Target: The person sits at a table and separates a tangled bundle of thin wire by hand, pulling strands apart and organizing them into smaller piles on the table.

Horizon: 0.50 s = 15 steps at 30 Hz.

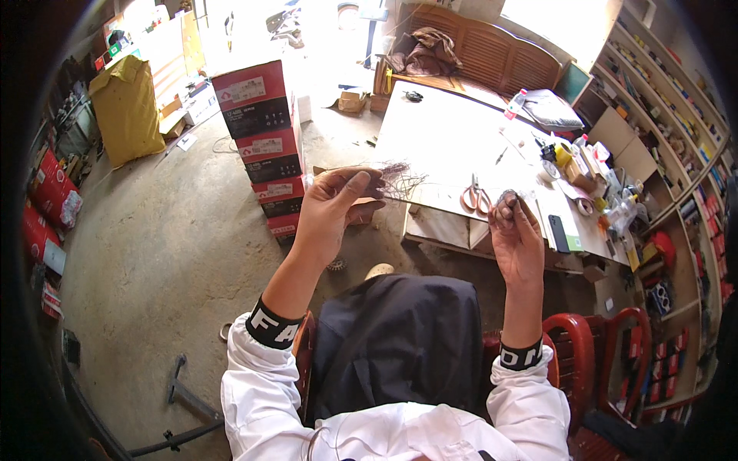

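Observation:
My left hand [340,196] is raised at the table's near left corner, thumb pressed over the fingers. It grips a tangled bundle of thin dark strands [403,180], whose loose ends fan out to the right over the white tabletop [438,138]. A brownish edge shows behind the fingers, too covered to name. My right hand [515,222] is held up near the table's front edge, fingers curled in and fingertips pinched together. Whether something small sits between them cannot be made out. Just left of it lie scissors [475,199] with orange-brown handles, blades pointing away.
A dark phone [558,233], tape rolls, bottles and small boxes crowd the table's right side. Stacked red-and-black cartons [268,144] stand left of the table. Behind it is a wooden bench [478,52]. Shelves [663,109] line the right; a red chair [576,357] stands beside me.

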{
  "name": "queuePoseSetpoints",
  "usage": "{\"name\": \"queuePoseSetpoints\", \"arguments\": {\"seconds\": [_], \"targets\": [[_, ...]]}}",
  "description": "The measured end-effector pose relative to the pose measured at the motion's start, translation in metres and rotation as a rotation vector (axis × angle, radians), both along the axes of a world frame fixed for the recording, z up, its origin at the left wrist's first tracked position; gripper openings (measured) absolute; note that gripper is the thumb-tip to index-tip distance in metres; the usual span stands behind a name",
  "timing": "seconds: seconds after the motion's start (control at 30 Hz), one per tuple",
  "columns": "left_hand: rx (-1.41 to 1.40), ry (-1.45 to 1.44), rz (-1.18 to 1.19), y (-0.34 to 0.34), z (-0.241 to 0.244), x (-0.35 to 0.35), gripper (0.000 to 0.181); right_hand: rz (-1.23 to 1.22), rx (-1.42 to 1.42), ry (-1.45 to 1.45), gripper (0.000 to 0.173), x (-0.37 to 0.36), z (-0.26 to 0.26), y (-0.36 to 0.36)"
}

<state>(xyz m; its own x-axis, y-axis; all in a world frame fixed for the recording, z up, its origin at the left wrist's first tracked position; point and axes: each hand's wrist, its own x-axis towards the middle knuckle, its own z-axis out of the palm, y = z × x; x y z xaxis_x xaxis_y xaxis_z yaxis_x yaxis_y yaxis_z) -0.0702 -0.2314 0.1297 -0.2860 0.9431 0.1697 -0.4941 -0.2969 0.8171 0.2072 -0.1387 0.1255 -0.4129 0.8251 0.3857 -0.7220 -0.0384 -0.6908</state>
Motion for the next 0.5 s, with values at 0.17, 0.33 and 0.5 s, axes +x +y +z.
{"name": "queuePoseSetpoints", "arguments": {"seconds": [0.17, 0.33, 0.5], "targets": [[-0.01, 0.035, 0.069, -0.0005, 0.0021, 0.0003, 0.024, -0.06, -0.085, 0.015, 0.017, 0.0013, -0.004, -0.005], [0.007, 0.073, 0.058, -0.0017, -0.002, -0.0048, 0.024, -0.053, -0.06, 0.041, 0.017, 0.0017, -0.0031, -0.0062], [0.041, 0.242, 0.086, -0.0042, 0.0046, -0.0063, 0.019, -0.165, -0.049, 0.075, 0.015, 0.0083, -0.0022, -0.0042]]}}
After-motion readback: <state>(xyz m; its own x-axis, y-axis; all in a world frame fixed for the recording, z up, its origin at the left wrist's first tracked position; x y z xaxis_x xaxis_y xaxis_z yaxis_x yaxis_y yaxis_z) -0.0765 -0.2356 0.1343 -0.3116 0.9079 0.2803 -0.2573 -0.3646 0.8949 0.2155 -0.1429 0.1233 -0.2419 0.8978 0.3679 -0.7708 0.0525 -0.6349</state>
